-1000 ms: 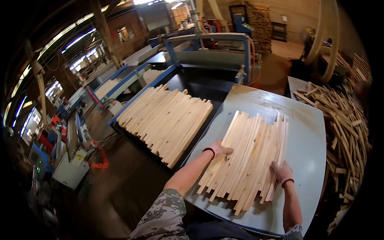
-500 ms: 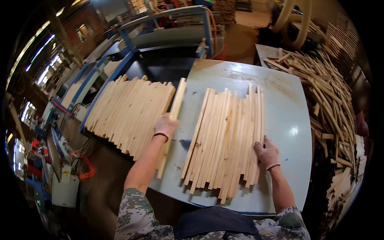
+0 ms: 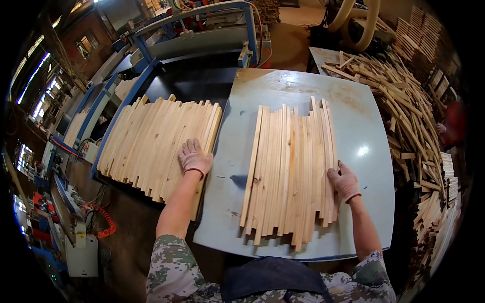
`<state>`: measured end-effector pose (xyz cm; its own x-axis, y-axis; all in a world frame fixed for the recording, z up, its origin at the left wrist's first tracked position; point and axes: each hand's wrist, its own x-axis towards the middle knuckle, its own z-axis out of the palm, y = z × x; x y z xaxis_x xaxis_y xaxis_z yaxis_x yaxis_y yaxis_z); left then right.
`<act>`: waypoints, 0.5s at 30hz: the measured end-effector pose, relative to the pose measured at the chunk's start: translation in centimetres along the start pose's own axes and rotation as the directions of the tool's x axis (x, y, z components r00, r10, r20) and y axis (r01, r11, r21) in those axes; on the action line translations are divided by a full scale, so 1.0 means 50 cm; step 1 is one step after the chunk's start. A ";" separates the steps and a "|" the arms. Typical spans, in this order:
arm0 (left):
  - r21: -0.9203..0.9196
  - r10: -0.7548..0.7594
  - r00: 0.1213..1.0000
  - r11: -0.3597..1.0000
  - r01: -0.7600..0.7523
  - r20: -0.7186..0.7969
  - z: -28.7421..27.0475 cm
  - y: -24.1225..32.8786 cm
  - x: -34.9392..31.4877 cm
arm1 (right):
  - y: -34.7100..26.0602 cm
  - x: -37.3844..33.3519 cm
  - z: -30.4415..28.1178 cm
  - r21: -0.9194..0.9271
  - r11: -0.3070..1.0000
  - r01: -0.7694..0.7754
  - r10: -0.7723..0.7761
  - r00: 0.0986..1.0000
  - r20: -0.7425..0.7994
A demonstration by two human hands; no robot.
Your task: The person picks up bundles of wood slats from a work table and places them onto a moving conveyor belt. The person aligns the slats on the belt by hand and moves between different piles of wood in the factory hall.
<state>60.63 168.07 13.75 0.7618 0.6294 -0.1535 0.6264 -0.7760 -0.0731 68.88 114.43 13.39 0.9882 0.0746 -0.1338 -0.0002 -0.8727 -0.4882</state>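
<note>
On the dark bed to the left lies a row of pale wooden strips [image 3: 151, 136], packed side by side with uneven ends. My left hand [image 3: 196, 159], in a knit work glove, rests flat near the row's right side, fingers spread, gripping nothing. A second batch of wooden strips [image 3: 283, 166] lies on the pale table [image 3: 364, 116], its ends uneven too. Against the right edge of that batch sits my gloved right hand [image 3: 345, 182], fingers loosely bent and touching the outermost strip. Its fingers are apart rather than wrapped round a strip.
A blue machine frame [image 3: 197, 12] spans the far end of the dark bed. To the right is a big heap of loose wood offcuts [image 3: 404, 116]. Thick hoses [image 3: 361, 25] hang at the back right. A red coiled hose [image 3: 106, 224] is at the lower left.
My left hand has let go of the single strip, which now lies along the right side of the left row. That hand now lies flat on the row. My right hand stays beside its batch.
</note>
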 end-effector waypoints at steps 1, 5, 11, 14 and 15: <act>0.008 0.017 1.000 1.000 -0.017 0.010 -0.004 -0.001 0.001 | -0.020 -0.010 -0.013 0.009 0.999 -0.039 0.039 0.999 0.005; 0.008 0.116 0.993 0.993 -0.116 -0.005 -0.024 -0.015 -0.005 | -0.067 -0.035 -0.006 0.101 0.992 0.078 -0.046 0.959 -0.281; -0.273 0.316 0.944 0.904 -0.330 -0.092 -0.028 -0.108 0.020 | -0.368 -0.179 0.038 0.482 0.824 0.298 -0.119 0.923 -0.366; -0.406 0.359 0.875 0.783 -0.472 -0.324 0.010 -0.273 0.045 | -0.498 -0.262 0.127 0.623 0.738 0.259 -0.123 0.960 -0.253; -0.435 0.349 0.864 0.757 -0.488 -0.363 0.013 -0.337 0.055 | -0.529 -0.278 0.163 0.631 0.742 0.228 -0.150 0.973 -0.175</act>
<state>52.08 182.87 13.90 0.9366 0.2881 0.1996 0.1742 -0.8768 0.4481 53.90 140.41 21.14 0.9884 0.1194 0.0937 0.1282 -0.3263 -0.9365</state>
